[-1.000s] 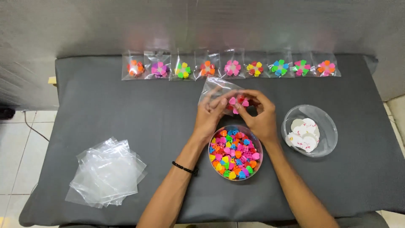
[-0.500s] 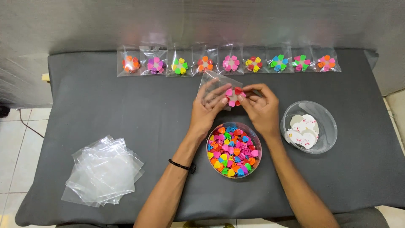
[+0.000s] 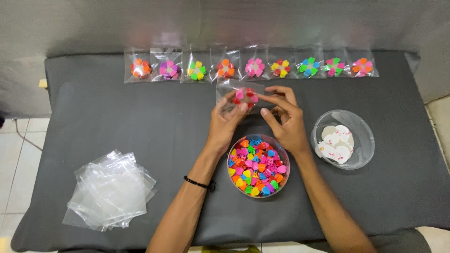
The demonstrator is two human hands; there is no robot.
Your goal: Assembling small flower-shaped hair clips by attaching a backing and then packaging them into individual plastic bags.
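Near the middle of the desk (image 3: 93,122), a little toward its far edge, the left hand (image 3: 227,122) and the right hand (image 3: 286,119) both pinch a small clear bag (image 3: 236,91) with a ring of pink and red clips (image 3: 245,95) inside. The mouth looks unsealed (hard to tell through the plastic), so a loose grip could let the clips slide out of shape or spill. The bowl of clips (image 3: 258,166) sits just under the wrists; a dropped forearm could knock it. The finished row of bags (image 3: 251,68) along the far edge lies just beyond the fingertips and could be nudged crooked.
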